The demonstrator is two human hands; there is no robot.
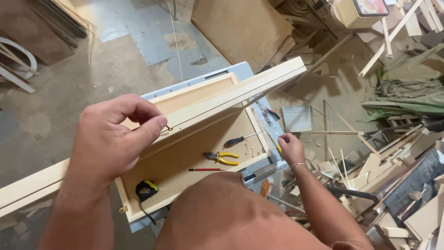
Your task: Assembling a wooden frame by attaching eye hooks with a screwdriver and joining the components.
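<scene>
Head view shows the left hand [115,134] pinched together, thumb and forefinger clamped on a small brass screw hook [169,128] that sits against the edge of a long pale wooden frame [240,90] held slanting across the scene. The hook meets the frame's narrow edge roughly midway along its length. To turn it in cleanly, the fingers would do best to keep the shank square to that edge and press straight along it, since a tilt could split the thin strip.

Right of the frame's lower side, the right hand [290,147] is closed loosely over something small at the corner of a shallow wooden tray [194,159]; whether it grips a thing cannot be told. That hand appears not to steady the frame, so the frame could twist as the hook turns.

Below the frame, inside the tray, lie a red-handled screwdriver [238,140], yellow-handled pliers [222,158], a red pencil [206,170], a few spare hooks [249,149] and a black and yellow tape measure [147,189]. Beyond the frame's far end, offcuts [370,166] litter the floor.
</scene>
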